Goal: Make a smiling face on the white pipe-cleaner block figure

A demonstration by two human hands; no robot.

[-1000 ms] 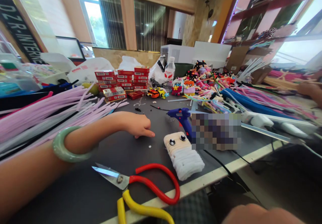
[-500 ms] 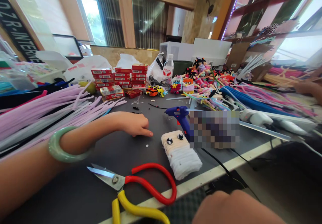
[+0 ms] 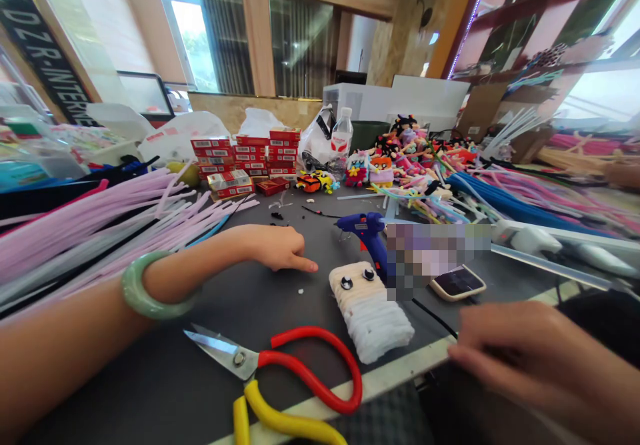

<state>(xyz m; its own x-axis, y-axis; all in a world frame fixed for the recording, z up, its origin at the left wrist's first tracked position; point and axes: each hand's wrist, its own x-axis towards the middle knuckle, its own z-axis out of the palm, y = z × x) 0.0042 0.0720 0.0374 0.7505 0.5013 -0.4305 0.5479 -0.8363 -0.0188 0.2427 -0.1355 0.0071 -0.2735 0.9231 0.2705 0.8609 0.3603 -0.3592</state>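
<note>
My left hand (image 3: 280, 248), with a jade-green bangle (image 3: 150, 285) on its wrist, rests on the dark tabletop. Its fingers are curled under and the thumb points right; I see nothing in it. My right hand (image 3: 530, 351), slightly blurred, is at the table's front edge on the right, fingers bent in, with nothing visible in them. Between the hands lies a block wrapped in white and cream fuzzy stems (image 3: 375, 318), bearing two googly eyes. Behind it is a blue glue gun (image 3: 367, 228). Scissors (image 3: 270, 358) with red and yellow handles lie partly open in front.
Pink and grey fuzzy stems (image 3: 130, 215) spread at left. Red boxes (image 3: 250, 158) are stacked behind, near a bottle (image 3: 341, 138) and piled small dolls (image 3: 410, 141). A phone (image 3: 457, 283) and power strip (image 3: 530, 238) lie right. Another person's hand (image 3: 623, 177) shows far right.
My right hand has risen from the bottom edge and moved right, beside the table's front edge. A phone now shows beside the glue gun. My left hand stays in place as the view shifts slightly.
</note>
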